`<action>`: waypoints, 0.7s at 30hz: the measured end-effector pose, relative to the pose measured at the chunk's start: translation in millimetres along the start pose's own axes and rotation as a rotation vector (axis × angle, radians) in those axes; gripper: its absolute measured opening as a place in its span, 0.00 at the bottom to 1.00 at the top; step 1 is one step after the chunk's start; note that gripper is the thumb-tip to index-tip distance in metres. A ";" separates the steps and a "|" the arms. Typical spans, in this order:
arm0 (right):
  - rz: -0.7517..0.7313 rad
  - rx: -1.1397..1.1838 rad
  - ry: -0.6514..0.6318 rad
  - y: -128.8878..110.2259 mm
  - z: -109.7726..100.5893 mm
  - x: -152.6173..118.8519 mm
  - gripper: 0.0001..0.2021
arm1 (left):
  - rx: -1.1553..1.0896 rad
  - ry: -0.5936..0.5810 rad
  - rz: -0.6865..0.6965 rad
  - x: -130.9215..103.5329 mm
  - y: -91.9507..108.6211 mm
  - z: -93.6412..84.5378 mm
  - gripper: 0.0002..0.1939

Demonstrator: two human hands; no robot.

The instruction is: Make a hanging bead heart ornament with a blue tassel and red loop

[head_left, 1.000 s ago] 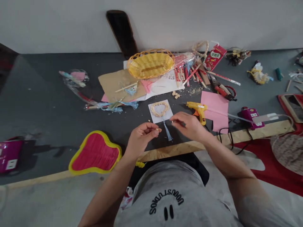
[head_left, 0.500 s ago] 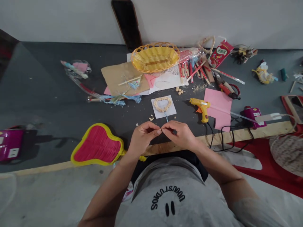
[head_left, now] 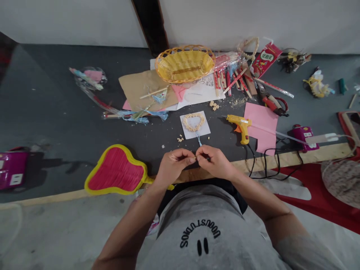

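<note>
While both hands meet, left hand [head_left: 174, 165] and right hand [head_left: 215, 163] fingers pinch tiny bead [head_left: 195, 159] between them.

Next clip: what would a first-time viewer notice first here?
Probably the two hands, left hand and right hand, meeting fingertip to fingertip over the near table edge, pinching something too small to identify. Just beyond them lies a heart-shaped bead ring on a white card. The red fan with a yellow rim at the left and the yellow basket farther back stand out by colour.

The person wears a grey short-sleeved T-shirt [head_left: 202, 228] with black lettering and bare forearms.
</note>
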State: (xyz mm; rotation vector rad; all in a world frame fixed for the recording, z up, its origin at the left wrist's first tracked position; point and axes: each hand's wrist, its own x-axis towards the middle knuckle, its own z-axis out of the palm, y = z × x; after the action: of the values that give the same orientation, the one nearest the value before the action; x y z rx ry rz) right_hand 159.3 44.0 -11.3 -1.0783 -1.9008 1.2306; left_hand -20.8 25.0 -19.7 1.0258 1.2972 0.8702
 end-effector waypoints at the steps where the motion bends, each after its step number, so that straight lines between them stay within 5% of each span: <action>1: 0.019 0.011 -0.009 -0.8 -0.8 -1.2 0.07 | -0.056 -0.013 -0.026 -0.1 -2.3 0.0 0.08; 7: -0.002 -0.197 -0.083 3.5 -10.8 -13.0 0.16 | -0.166 0.039 -0.067 -2.6 -11.8 -16.9 0.11; 12: -0.026 -0.340 0.079 13.4 -30.9 -20.7 0.06 | -0.170 0.135 -0.003 -1.4 -13.6 -30.8 0.08; 21: 0.033 -0.540 0.225 21.2 -89.2 -34.8 0.08 | -0.197 0.163 -0.097 7.0 -2.0 -15.6 0.13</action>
State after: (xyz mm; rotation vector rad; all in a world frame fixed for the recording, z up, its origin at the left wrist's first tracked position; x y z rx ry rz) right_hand 256.1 55.6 -0.2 -1.4544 -2.0906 0.5806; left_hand -35.7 32.5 -23.8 0.7438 1.3555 1.0020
